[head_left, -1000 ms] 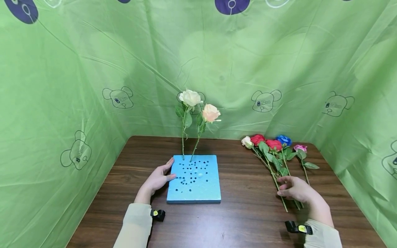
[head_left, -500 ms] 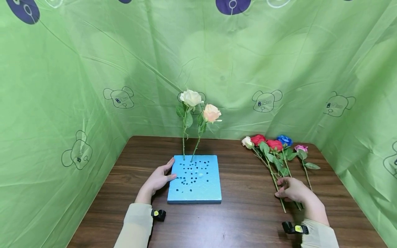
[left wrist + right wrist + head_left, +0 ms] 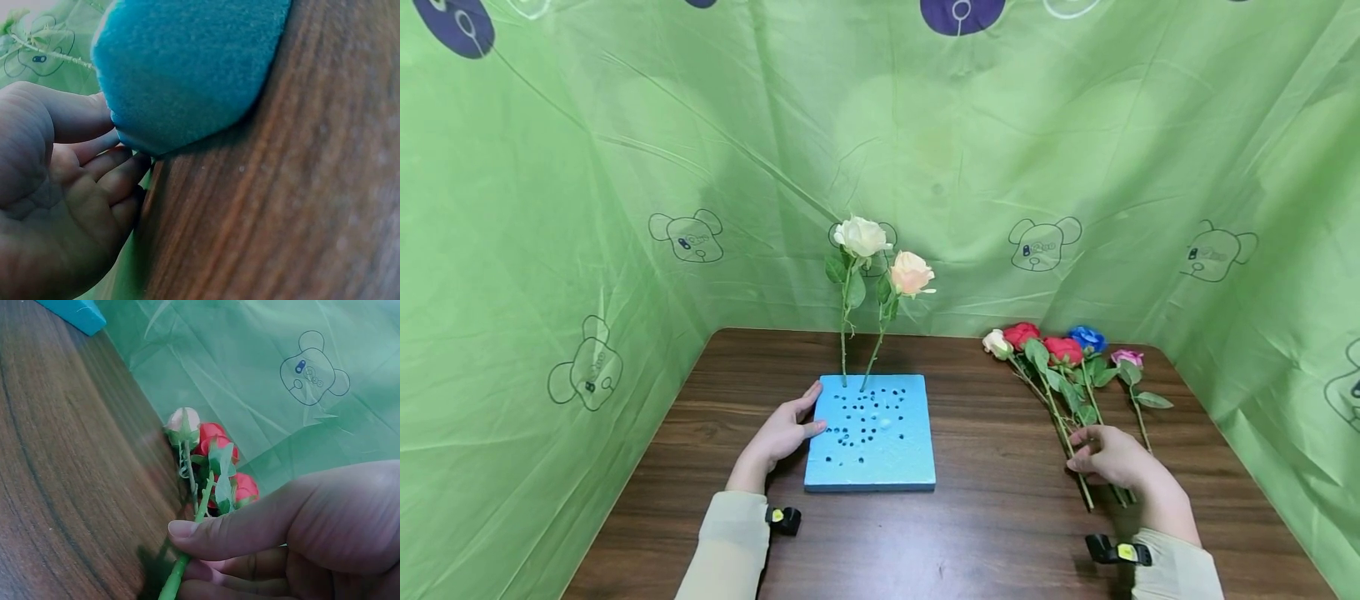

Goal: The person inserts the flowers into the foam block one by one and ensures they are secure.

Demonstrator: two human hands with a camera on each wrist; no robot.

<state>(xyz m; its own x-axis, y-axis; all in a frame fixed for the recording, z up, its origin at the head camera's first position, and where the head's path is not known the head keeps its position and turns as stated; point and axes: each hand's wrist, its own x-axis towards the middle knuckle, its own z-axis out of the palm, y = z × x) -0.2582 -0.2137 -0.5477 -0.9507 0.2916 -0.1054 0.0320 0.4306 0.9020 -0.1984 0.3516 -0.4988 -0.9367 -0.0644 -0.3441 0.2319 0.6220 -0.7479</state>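
My left hand [image 3: 781,433] holds the left edge of a blue foam block [image 3: 876,471], thumb at the top edge and fingers along the side. Two artificial roses stand upright in holes at its back: a white rose [image 3: 861,237] and a peach rose [image 3: 912,273]. On the right, my right hand [image 3: 1122,460] pinches the lower green stem [image 3: 176,575] of a red rose [image 3: 1021,335] between thumb and fingers. That rose's head still lies among the other flowers. In the right wrist view, a shadow falls on the table beside the pinched stem.
Beside the held rose lie a cream rose [image 3: 997,343], another red rose [image 3: 1063,350], a blue rose [image 3: 1087,338] and a pink rose [image 3: 1126,357], their stems towards me. Green printed cloth [image 3: 940,167] hangs round the brown wooden table [image 3: 992,533].
My right hand has made small shifts around the stem, and the red rose's head and stem end have moved slightly away from me. The left hand and foam block stay in place.
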